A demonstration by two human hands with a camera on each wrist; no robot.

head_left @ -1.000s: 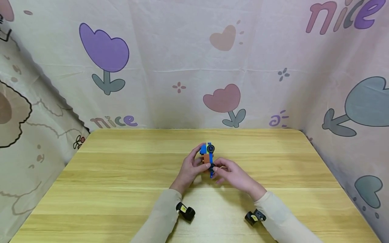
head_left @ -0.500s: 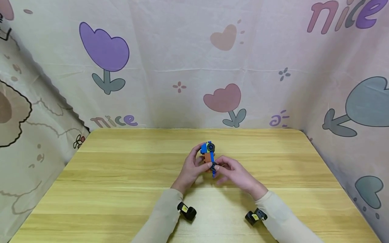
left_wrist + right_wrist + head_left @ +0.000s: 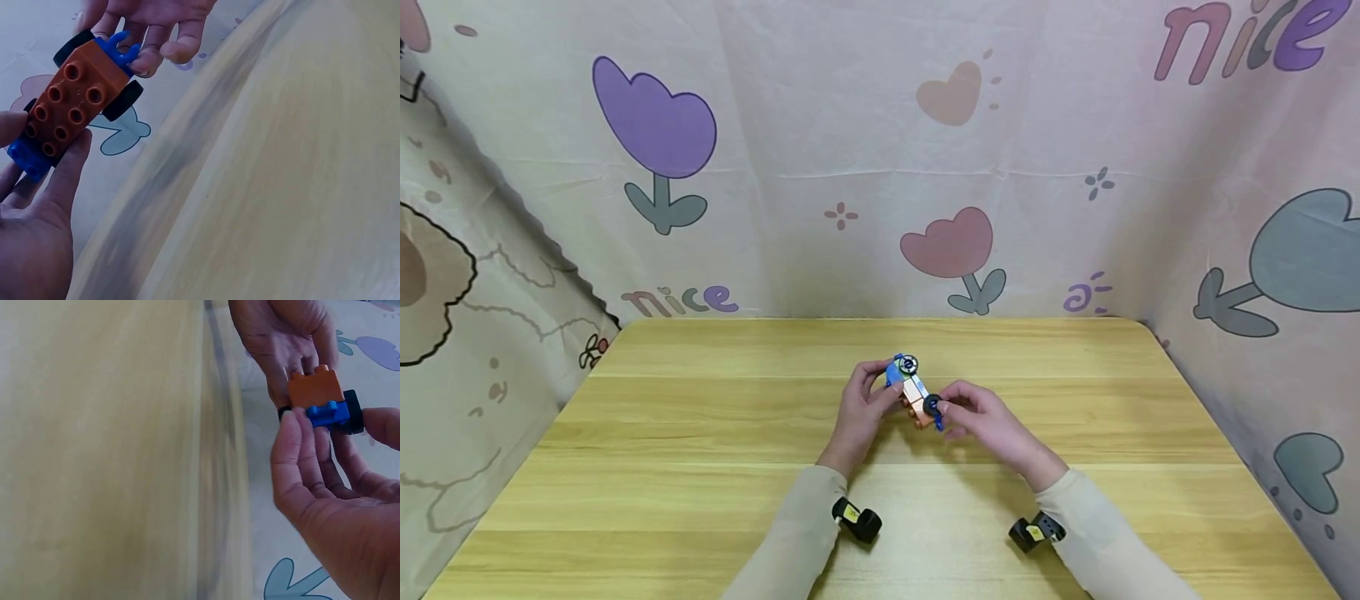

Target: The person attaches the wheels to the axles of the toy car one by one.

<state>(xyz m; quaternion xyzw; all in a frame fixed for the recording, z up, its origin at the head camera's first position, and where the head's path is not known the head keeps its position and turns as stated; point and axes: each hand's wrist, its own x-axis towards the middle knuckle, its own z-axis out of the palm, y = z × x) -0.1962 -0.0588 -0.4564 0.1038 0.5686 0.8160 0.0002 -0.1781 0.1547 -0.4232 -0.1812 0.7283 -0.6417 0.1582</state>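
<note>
A toy car (image 3: 914, 390) of building bricks is held above the table between both hands. Its orange brick (image 3: 78, 100) has studs on top, and a blue base ends in a blue hook (image 3: 328, 412). Black wheels (image 3: 354, 412) sit on its sides. My left hand (image 3: 859, 414) grips the far end, where a blue brick (image 3: 29, 159) shows, between thumb and fingers. At the hook end my right hand (image 3: 996, 427) pinches the car across its wheels, as the right wrist view shows. The right fingers partly hide the car's underside.
The light wooden table (image 3: 662, 467) spreads around both forearms. Behind it hangs a patterned cloth (image 3: 820, 100), and more cloth closes off both sides. Black wrist cameras (image 3: 859, 522) are strapped to the sleeves.
The toy car has turned so its near end swings right and its orange side faces up more. My right hand has shifted slightly right with it; the left grip has moved slightly left.
</note>
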